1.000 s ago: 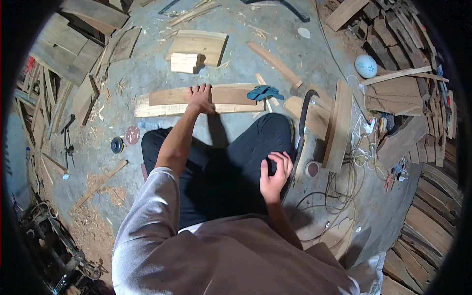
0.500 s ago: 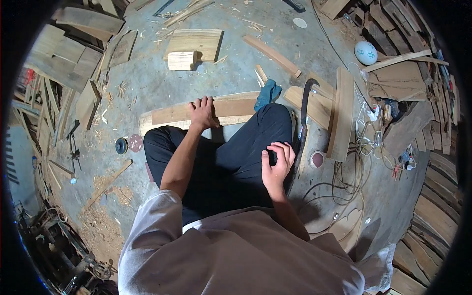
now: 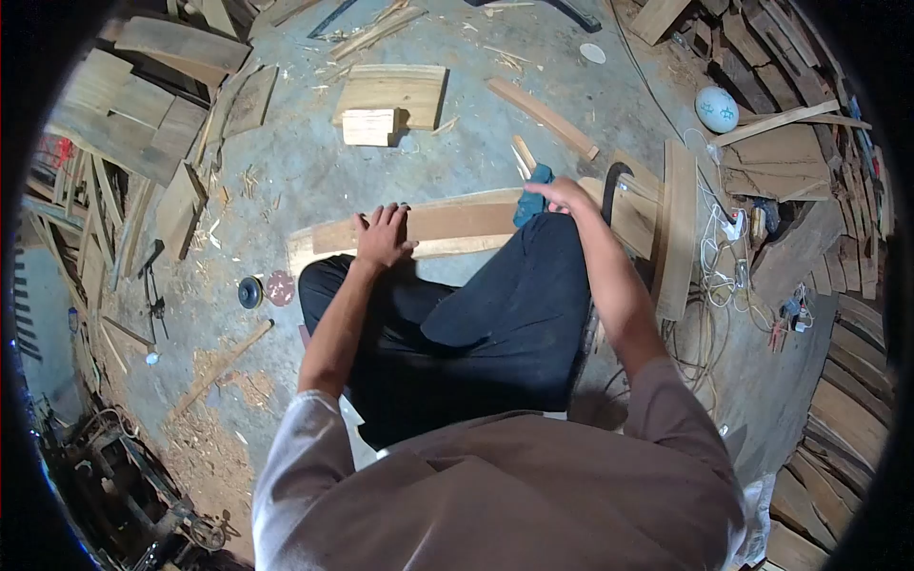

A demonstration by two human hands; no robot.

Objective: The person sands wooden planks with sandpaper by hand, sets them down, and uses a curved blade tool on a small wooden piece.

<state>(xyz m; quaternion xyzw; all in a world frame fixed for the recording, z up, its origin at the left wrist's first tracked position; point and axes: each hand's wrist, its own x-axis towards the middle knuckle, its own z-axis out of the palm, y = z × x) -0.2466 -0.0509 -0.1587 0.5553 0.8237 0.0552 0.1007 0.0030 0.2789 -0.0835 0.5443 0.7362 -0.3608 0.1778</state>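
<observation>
My left hand rests with spread fingers on a brown curved wood strip, which lies on a wider pale board in front of my legs. My right hand is at the right end of the board, its fingers bent at a dark teal cloth or glove. The cloth lies over the board's end beside my knee. How firmly my right fingers grip it is hard to see.
A small pale block sits against a flat board farther ahead. To the right are a dark curved tool, a long plank, tangled cables and a white ball. A black disc lies at left.
My right hand has moved from above my right thigh forward to the teal cloth. The cloth has shifted and bunched up since the earliest frame. My left hand stays on the wood strip.
</observation>
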